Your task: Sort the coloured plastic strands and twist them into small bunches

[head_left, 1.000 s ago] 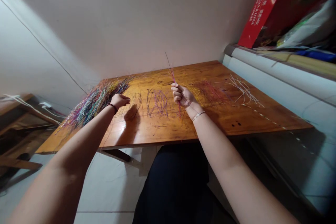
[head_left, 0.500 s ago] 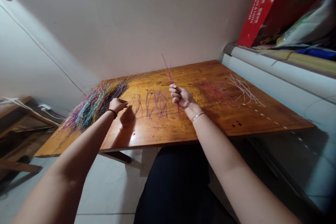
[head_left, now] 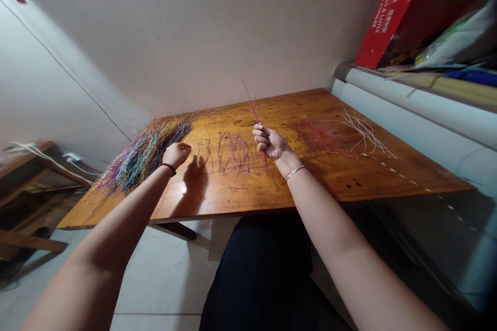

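My right hand (head_left: 267,140) is wrapped round a thin bundle of pink and red wires (head_left: 254,109); one longer dark strand sticks up above the rest, and the lower ends poke out below the fist. Over the table's left part, my left hand (head_left: 176,154) has its fingers pinched together beside a large tangled pile of many-coloured wires (head_left: 143,152). What those fingers hold, if anything, is too small to make out. Between the hands lie loose dark wires (head_left: 204,150) and a group of purple wires (head_left: 237,154).
On the wooden table (head_left: 233,199), yellow wires (head_left: 290,137), red wires (head_left: 316,134) and white wires (head_left: 368,132) lie to the right. A pale cabinet (head_left: 407,114) with a red box (head_left: 392,15) borders the right side. A wooden stool (head_left: 31,165) stands at left.
The view has shifted slightly. My left hand has turned a little and its shadow on the table has moved right. My right hand keeps its hold on the wire bundle.
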A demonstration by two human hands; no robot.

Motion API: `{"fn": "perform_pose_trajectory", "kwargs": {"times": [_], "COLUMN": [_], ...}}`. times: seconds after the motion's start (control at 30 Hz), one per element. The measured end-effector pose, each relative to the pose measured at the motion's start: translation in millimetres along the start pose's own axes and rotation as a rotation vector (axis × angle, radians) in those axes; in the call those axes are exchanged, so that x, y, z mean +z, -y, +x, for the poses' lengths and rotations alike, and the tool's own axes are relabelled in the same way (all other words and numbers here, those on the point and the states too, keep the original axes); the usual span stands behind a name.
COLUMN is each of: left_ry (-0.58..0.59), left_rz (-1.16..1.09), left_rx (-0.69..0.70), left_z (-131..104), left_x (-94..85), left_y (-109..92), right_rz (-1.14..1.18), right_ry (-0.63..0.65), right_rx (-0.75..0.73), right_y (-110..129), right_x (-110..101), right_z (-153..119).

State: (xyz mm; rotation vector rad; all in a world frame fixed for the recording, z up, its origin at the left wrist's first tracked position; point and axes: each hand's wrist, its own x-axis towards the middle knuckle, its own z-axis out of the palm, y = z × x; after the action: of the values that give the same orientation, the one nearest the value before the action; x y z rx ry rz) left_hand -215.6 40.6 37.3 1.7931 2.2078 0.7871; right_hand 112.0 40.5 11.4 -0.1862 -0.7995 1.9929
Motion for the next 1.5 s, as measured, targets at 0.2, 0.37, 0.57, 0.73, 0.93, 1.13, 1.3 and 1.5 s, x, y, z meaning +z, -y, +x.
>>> {"fn": "perform_pose_trajectory", "kwargs": {"times": [0.2,0.37,0.57,0.73,0.93,1.13,1.3,1.5], "left_ry": [-0.024,0.139,0.499,0.865,0.814,0.862,0.929,1.003], "left_rz": [-0.345,-0.681,-1.082,-1.248,-1.333,-1.328,-1.326,-1.283], "left_rx": [0.498,0.510,0.275,0.124,0.131,0.186,0.225,0.238], "left_z": [-74.3,-100.9,-80.7,-85.5,-93.0,-90.0,-91.9,-98.4], "left_x": [35.9,90.6,117.9,116.2,112.6,112.7,117.5,115.8], "left_y": [-101.9,-140.7,-130.1,-126.5,-129.4,-125.8,-123.8,-126.6], "right_rz": [0.017,0.010,-0.261,-0.785,-1.381,-1.439,-1.182,-1.195], "right_ry": [0.024,0.014,-0.190,-0.326,-0.427,-0.220,-0.172,-0.201], "right_rx": [0.040,-0.105,-0.356,-0.545,-0.444,-0.318,-0.217,-0.207], "right_y": [-2.6,-4.5,-13.3,-24.9,-29.8,-12.3,3.0,10.7], "right_x": [9.8,13.9,16.6,18.5,29.7,18.8,-5.8,-6.7], "right_z": [-2.3,-2.1,8.1,9.6,2.8,-3.4,-16.8,-30.1]}}
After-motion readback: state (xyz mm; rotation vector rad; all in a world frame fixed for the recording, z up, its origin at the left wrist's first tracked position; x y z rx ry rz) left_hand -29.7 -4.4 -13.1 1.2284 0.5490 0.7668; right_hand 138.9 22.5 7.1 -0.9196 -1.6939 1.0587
